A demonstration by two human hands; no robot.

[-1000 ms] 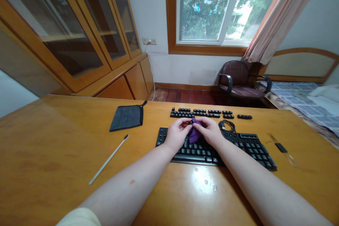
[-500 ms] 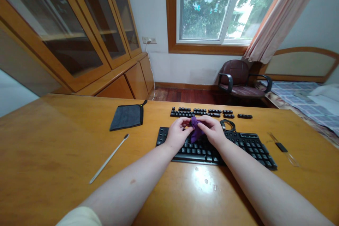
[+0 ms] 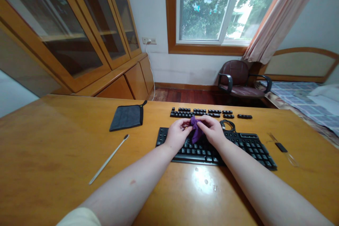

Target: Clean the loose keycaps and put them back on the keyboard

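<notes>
Wooden desk (image 3: 53, 141): purple cloth (image 3: 196, 132) is pinched between left hand (image 3: 177, 135) and right hand (image 3: 213, 130), hanging down over keyboard (image 3: 238, 144) (both grips closed).

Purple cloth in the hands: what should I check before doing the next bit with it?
1. Small purple cloth held by both hands: ok, left hand and right hand pinch it from either side.
2. Anything wrapped inside the cloth: cannot tell, the folds hide it.
3. Black computer keyboard flat on the wooden desk: ok, it lies right under the hands.
4. Rows of loose black keycaps out of the way: ok, lined up behind the keyboard, apart from the hands.
5. Thin silver stick tool and folded grey cloth within sight: ok, both lie left of the keyboard.
</notes>
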